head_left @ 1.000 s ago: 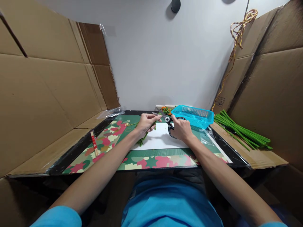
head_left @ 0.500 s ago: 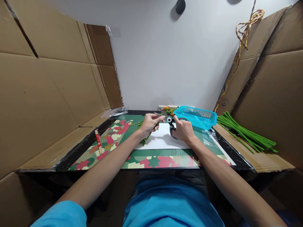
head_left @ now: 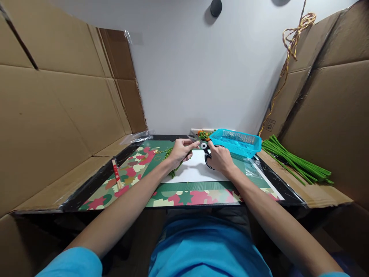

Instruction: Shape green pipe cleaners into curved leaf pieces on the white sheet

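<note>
My right hand [head_left: 221,158] is wrapped round the handles of black and white scissors [head_left: 204,146], whose blades point left. The blade tips reach my left hand [head_left: 183,151], which is closed in a pinch on a thin green stem [head_left: 178,168]. Fingers hide most of that stem and the exact spot where the blades meet it. Below both hands is a white sheet [head_left: 191,175]. More green pieces [head_left: 168,153] lie partly behind my left hand.
At the back stands a blue plastic basket [head_left: 239,148], beside small orange and green pieces [head_left: 204,134]. Long green stems [head_left: 300,161] lie on cardboard at right. Wrapped chopsticks [head_left: 116,174] lie at left on the patterned mat [head_left: 184,198]. Cardboard walls [head_left: 57,107] flank the table.
The scissors' blades look closer together than before. Both hands stay nearly in place. The whole view has shifted slightly, with things appearing a little farther left.
</note>
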Available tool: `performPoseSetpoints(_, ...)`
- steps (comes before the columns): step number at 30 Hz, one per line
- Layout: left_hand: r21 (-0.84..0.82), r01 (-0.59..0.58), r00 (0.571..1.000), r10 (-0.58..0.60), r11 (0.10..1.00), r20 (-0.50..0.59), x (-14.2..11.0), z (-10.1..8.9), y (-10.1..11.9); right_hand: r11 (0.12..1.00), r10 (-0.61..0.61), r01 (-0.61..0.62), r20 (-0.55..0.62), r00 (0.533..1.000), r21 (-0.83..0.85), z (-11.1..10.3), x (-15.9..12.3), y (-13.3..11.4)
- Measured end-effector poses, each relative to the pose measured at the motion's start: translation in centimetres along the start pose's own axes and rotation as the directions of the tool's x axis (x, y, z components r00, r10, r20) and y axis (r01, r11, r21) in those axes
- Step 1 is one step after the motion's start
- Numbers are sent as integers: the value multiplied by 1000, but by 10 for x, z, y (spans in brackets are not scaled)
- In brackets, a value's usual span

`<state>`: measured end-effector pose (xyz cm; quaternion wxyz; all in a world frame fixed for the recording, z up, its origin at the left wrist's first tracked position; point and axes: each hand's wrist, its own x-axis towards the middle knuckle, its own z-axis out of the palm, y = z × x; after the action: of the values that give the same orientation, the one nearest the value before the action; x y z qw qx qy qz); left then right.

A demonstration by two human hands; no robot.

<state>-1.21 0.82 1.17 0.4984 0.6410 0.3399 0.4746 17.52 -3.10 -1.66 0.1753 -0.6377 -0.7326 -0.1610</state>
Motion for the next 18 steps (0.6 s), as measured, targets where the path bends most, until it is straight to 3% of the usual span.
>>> performPoseSetpoints(4,-14,36,998,-35,999,47,2,-1,-4,997,66,-65,-9,998,44,1,0,4)
performPoseSetpoints(9,-78,30,999,-29,996,18,4,-2,-8,989,134,-133,-9,991,69,4,2,14)
performPoseSetpoints(14,-96,-7,1000,7,995,-5,5,-1,-9,984,154,-152,-18,988,89,4,3,16)
performPoseSetpoints(18,-166,41,999,-40,985,11,4,-1,-5,983,160,-157,-29,987,92,4,4,16)
